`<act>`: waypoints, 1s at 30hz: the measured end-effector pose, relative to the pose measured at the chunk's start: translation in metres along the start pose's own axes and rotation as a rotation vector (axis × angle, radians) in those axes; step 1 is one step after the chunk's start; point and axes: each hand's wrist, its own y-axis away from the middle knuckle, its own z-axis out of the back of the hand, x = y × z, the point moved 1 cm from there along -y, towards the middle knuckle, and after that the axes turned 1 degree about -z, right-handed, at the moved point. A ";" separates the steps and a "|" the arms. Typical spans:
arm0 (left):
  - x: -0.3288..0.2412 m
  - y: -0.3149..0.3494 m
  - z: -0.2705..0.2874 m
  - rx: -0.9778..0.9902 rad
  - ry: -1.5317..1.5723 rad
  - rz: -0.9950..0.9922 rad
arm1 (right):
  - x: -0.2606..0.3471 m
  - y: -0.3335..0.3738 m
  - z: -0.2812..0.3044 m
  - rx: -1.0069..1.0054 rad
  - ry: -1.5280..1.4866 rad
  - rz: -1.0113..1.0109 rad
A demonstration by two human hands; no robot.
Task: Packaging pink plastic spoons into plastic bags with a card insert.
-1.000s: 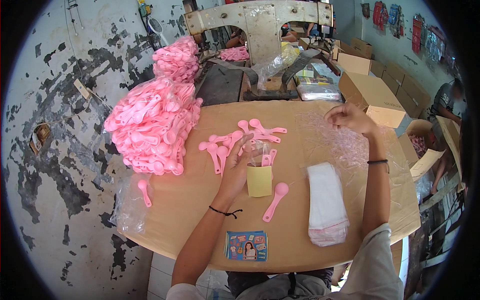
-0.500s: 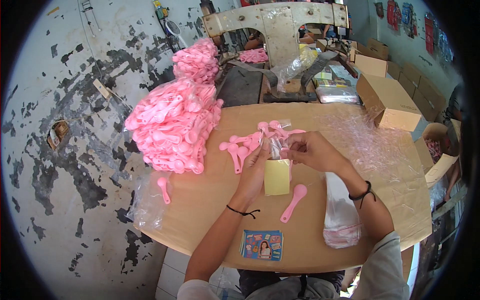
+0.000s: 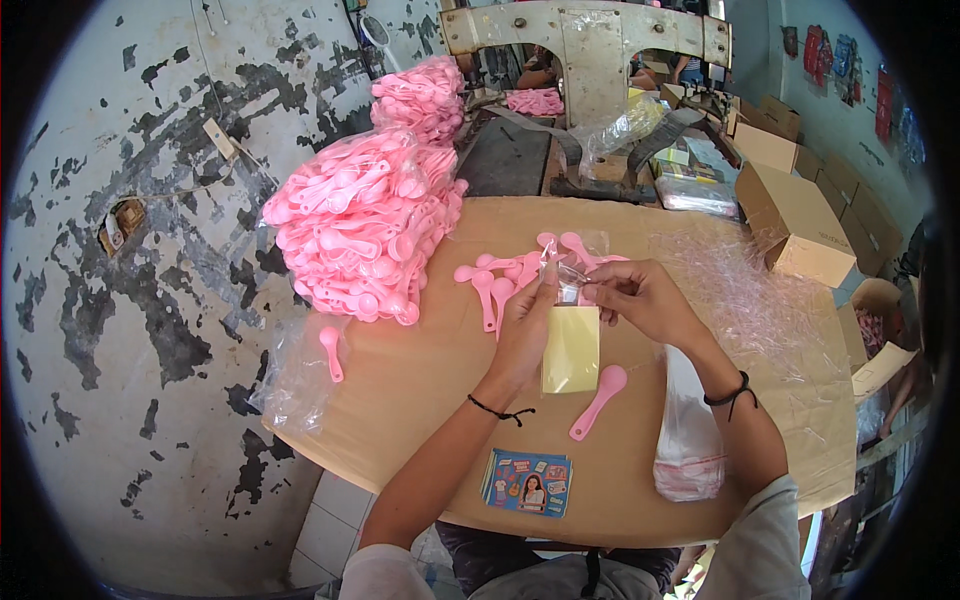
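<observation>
My left hand (image 3: pixel 528 325) pinches the left edge of a small clear plastic bag (image 3: pixel 570 290) with a pale yellow card (image 3: pixel 571 350) in its lower part. At the bag's top right, the bent fingers of my right hand (image 3: pixel 645 300) are closed on its upper edge. The fingertips partly hide the bag's mouth. Just beyond the hands lies a loose group of pink plastic scoops (image 3: pixel 484 285). Nearer to me, a single pink scoop (image 3: pixel 600 402) rests on the brown paper. A stack of blue printed cards (image 3: pixel 528 483) lies close to the table's front edge.
A big clear bag of pink scoops (image 3: pixel 365 230) stands at the left. One scoop (image 3: pixel 331 352) lies on flat plastic (image 3: pixel 300 385). Empty clear bags (image 3: pixel 690 440) are stacked beside my right forearm. Plastic strips (image 3: pixel 740 290), an open carton (image 3: pixel 795 220) and a metal machine frame (image 3: pixel 590 60) lie beyond.
The whole scene has shifted right and slightly up in the view. More of the yellow card now shows below my fingers. Both hands keep their pinch on the bag.
</observation>
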 end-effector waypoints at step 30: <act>-0.031 -0.001 0.022 0.457 -0.420 -0.189 | 0.023 0.017 0.010 -0.084 -0.188 0.187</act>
